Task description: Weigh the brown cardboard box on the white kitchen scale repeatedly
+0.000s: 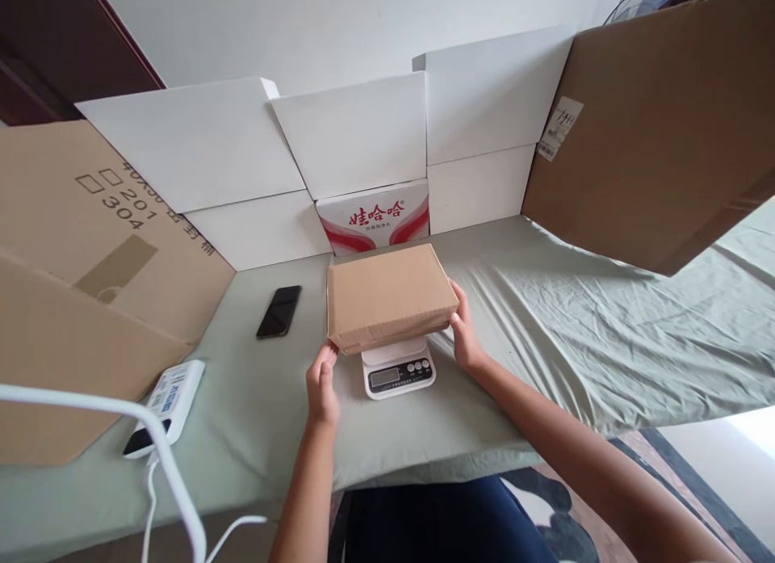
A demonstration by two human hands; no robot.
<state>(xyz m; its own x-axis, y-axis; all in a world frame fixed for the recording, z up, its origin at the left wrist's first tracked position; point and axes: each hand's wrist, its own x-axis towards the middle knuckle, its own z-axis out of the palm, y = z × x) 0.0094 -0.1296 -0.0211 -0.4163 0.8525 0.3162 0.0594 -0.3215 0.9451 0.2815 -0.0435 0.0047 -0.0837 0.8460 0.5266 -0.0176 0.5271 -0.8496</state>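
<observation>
A brown cardboard box rests on a white kitchen scale between both hands; left hand fingers touch its near-left corner, right hand fingers press flat against its right end.

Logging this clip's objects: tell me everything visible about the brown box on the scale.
The brown cardboard box is plain, flat, rectangular and closed, with no label visible. It lies level across a small white digital scale, overhanging it on all sides. The left hand touches its near-left corner; the right hand presses its right end. Green cloth covers the table beneath.
</observation>
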